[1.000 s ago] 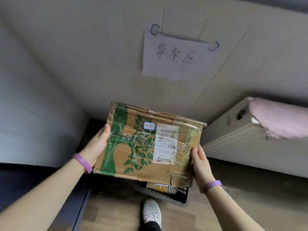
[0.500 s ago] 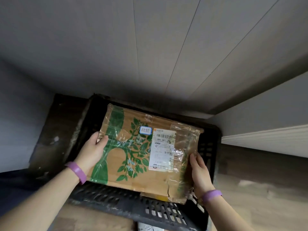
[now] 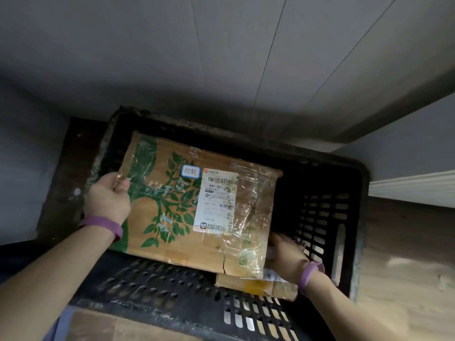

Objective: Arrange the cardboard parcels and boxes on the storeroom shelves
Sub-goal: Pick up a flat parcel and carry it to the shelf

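The left hand (image 3: 108, 198) grips one edge and the right hand (image 3: 286, 254), fingers hidden and hold unclear, meets a corner, within the black crate (image 3: 325, 212), of the leaf-printed parcel (image 3: 197, 205) above a smaller parcel (image 3: 256, 286), so shelving seems not yet done.

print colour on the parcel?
Green tree and leaves on brown cardboard parcel, with a white shipping label; head view.

A storeroom corner: a grimy black slatted crate (image 3: 160, 289) stands on wood-look floor (image 3: 406, 242) against a plain panelled wall (image 3: 221, 57), with a taped cardboard parcel (image 3: 157, 217) bearing a printed courier label (image 3: 216, 203).
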Demonstrator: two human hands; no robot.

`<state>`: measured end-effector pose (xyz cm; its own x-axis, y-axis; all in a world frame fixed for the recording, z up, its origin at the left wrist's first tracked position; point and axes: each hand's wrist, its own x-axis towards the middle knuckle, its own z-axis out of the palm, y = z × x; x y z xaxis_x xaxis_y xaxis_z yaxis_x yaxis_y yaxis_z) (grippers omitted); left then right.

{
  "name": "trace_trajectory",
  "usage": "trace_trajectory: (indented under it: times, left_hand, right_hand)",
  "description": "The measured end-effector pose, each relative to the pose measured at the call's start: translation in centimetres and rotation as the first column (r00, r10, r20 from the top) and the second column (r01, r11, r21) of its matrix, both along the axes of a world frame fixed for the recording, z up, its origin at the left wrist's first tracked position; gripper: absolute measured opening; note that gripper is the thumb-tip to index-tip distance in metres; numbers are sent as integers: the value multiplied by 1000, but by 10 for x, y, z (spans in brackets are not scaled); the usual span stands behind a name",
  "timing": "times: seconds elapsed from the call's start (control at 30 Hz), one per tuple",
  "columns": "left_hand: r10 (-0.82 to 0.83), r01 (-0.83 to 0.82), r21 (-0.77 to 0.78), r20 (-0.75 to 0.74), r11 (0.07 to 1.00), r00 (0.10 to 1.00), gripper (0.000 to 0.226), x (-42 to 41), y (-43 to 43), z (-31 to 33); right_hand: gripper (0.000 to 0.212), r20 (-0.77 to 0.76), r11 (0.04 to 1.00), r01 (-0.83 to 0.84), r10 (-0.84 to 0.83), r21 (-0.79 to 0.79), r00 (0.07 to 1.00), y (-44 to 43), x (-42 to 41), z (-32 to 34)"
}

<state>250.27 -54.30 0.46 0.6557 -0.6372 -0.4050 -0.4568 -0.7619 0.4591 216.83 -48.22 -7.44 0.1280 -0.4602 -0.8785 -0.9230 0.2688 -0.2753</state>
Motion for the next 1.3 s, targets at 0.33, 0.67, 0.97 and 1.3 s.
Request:
trace_trajectory:
  times: [0.33, 0.67, 0.97, 1.3]
  left_hand:
    - [41, -47, -104, -58, 993, 997, 27, 11, 1, -2]
    - [70, -78, -93, -83, 993, 994, 32, 17, -8, 43]
    - [104, -130, -150, -169, 980, 980, 31, 18, -10, 145]
    - [34, -62, -138, -198, 989, 980, 33, 41, -4, 259]
  right_hand:
    - [37, -56, 974, -191, 199, 120, 978, -31, -5, -25]
    - [33, -130, 980, -195, 188, -43, 974, -24, -6, 61]
    - [39, -131, 942, -330, 321, -56, 938, -37, 0, 176]
    - [36, -99, 887, -461, 460, 10, 882, -30, -40, 309]
